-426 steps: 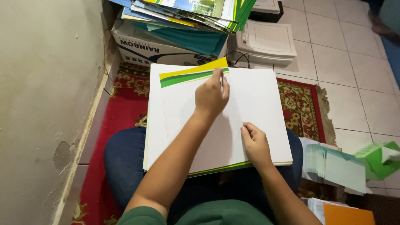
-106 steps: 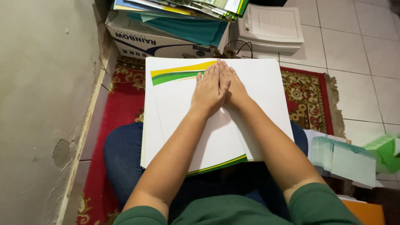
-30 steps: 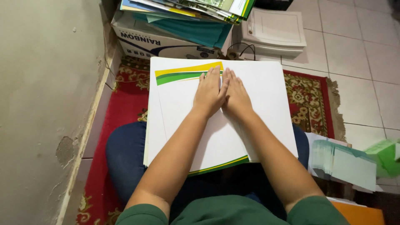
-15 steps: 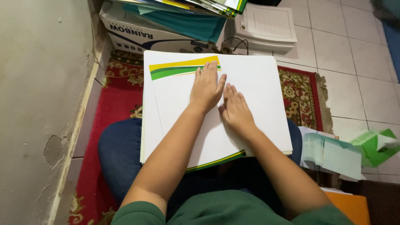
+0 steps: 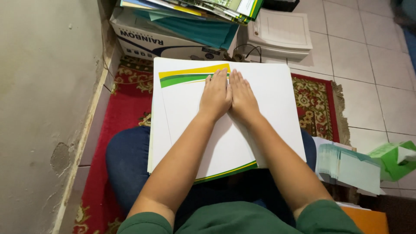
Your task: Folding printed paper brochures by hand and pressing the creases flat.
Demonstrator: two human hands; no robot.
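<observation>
A stack of large white sheets lies on my lap, over my legs in blue jeans. The top sheet has a yellow and green band along its far left edge and a green stripe at the near edge. My left hand and my right hand lie flat side by side on the middle of the top sheet, fingers together and pointing away from me, pressing on the paper. Neither hand grips anything.
A red patterned rug covers the floor beside a grey wall. Ahead stand a cardboard box topped with folders and a white paper pile. At right lie pale green slips, a green carton and an orange folder.
Half a second ago my right hand sat lower on the sheet, apart from the left; now it has slid up to lie beside the left hand near the top.
</observation>
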